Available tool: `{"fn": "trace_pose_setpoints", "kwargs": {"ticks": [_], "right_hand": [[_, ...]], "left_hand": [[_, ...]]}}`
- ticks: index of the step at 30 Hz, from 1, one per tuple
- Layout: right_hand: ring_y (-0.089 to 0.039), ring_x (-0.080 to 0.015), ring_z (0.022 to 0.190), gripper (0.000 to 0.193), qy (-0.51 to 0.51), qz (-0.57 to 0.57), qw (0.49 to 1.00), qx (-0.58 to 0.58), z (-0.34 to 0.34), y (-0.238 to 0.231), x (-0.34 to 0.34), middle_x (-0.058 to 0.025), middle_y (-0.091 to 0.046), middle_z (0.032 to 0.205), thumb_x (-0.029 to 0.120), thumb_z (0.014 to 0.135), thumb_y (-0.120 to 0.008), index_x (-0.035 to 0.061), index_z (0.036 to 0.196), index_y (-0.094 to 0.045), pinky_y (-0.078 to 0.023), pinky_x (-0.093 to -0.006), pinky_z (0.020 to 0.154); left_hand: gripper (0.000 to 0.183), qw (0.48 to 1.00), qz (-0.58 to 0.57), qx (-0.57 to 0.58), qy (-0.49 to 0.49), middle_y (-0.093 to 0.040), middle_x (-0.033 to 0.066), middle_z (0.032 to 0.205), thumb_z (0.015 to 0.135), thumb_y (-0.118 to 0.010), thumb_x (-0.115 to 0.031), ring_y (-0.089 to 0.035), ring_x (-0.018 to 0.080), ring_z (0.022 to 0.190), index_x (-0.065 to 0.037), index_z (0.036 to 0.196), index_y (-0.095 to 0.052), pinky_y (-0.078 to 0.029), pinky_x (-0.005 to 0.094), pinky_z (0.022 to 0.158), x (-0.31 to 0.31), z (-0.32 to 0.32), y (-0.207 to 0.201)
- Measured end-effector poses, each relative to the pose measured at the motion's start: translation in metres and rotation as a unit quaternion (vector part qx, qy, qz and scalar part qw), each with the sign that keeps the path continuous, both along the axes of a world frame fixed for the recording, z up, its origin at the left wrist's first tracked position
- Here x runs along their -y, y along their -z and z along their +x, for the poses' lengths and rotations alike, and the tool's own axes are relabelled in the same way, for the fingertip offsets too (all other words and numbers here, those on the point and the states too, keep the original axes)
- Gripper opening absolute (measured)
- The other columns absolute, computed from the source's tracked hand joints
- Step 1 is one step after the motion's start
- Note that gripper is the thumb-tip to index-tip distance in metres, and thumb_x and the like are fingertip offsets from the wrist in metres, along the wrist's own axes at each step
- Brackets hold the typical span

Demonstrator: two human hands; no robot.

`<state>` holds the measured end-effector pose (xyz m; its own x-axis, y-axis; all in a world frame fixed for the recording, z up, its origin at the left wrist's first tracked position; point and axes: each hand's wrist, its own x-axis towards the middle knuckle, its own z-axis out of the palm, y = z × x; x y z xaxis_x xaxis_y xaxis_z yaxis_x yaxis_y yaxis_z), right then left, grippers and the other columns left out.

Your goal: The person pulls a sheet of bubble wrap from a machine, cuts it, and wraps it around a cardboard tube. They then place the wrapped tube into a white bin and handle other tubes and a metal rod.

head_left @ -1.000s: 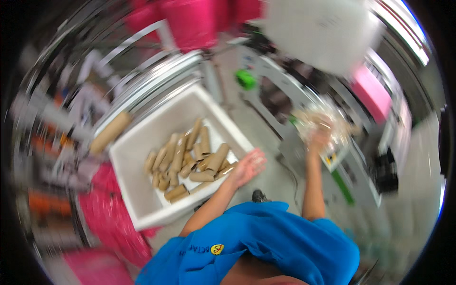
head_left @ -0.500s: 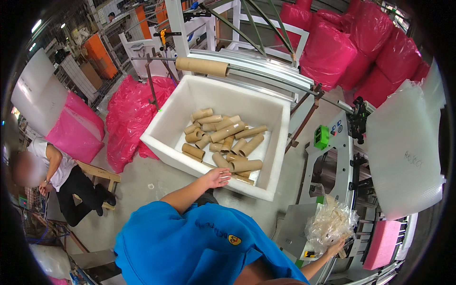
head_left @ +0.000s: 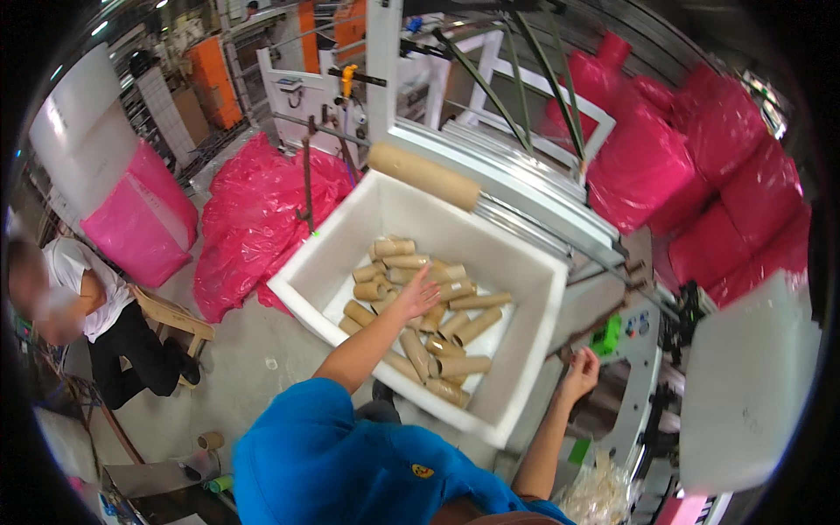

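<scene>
My left hand (head_left: 418, 299) reaches over a big white foam bin (head_left: 325, 226), its fingers spread and nothing held. Several short brown cardboard tubes (head_left: 477, 325) lie jumbled on the bin floor below it, and the hand covers some of them. Whether the fingertips touch a tube cannot be made out. My right hand (head_left: 578, 374) is raised outside the bin's right side, near a green control box (head_left: 605, 334) on the machine. Its fingers are loosely bent and apart, with no object visible in them.
Beyond the bin, a long cardboard tube (head_left: 424, 177) sits on a metal bar. Crumpled pink film (head_left: 254, 229) lies left of the bin. Wadded clear film (head_left: 602, 497) rests at lower right. Pink wrapped rolls (head_left: 646, 179) stand far right. A person (head_left: 109, 302) is at the left.
My left hand has moved from the bin's near edge to above the tubes. My right hand has left the wadded clear film and risen toward the control box. The view has shifted.
</scene>
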<state>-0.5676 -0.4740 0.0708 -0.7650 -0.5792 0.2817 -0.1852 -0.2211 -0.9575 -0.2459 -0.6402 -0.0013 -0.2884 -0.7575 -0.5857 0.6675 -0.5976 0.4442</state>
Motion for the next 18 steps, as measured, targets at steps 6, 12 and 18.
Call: {"fn": "trace_pose_setpoints", "kwargs": {"ticks": [6, 12, 18], "right_hand": [[-0.048, -0.0144, 0.078, 0.039, -0.237, 0.048, 0.904, 0.353, 0.119, -0.035, 0.197, -0.0057, -0.048, 0.087, 0.035, 0.074, -0.057, 0.0067, 0.097, -0.046, -0.043, -0.0290, 0.066], [-0.044, -0.0233, 0.095, 0.065, -0.197, 0.037, 0.829, 0.523, 0.159, -0.032, 0.290, -0.0127, -0.042, 0.100, 0.043, 0.062, -0.066, 0.0035, 0.104, -0.036, -0.037, -0.0375, 0.084], [-0.038, -0.0271, 0.103, 0.064, -0.242, -0.025, 0.796, 0.554, 0.164, -0.050, 0.313, -0.0154, -0.034, 0.112, 0.036, 0.071, -0.059, 0.0005, 0.113, -0.027, -0.034, -0.0406, 0.087]], "left_hand": [[0.080, 0.994, -0.067, 0.027, -0.085, -0.028, 0.0104, 0.121, 0.063, -0.063, -0.048, -0.030, 0.0225, 0.111, -0.016, 0.123, -0.022, -0.031, 0.0428, 0.087, 0.158, 0.007, -0.049], [0.058, 0.964, -0.169, -0.171, -0.116, -0.044, 0.0051, 0.107, 0.065, -0.065, -0.037, -0.041, 0.0213, 0.099, -0.014, 0.111, -0.038, -0.037, 0.0420, 0.079, 0.238, 0.033, -0.093], [0.047, 0.934, -0.265, -0.236, -0.034, -0.051, 0.0024, 0.096, 0.066, -0.063, -0.032, -0.050, 0.0191, 0.086, -0.013, 0.105, -0.044, -0.044, 0.0386, 0.070, 0.238, 0.058, -0.085]]}}
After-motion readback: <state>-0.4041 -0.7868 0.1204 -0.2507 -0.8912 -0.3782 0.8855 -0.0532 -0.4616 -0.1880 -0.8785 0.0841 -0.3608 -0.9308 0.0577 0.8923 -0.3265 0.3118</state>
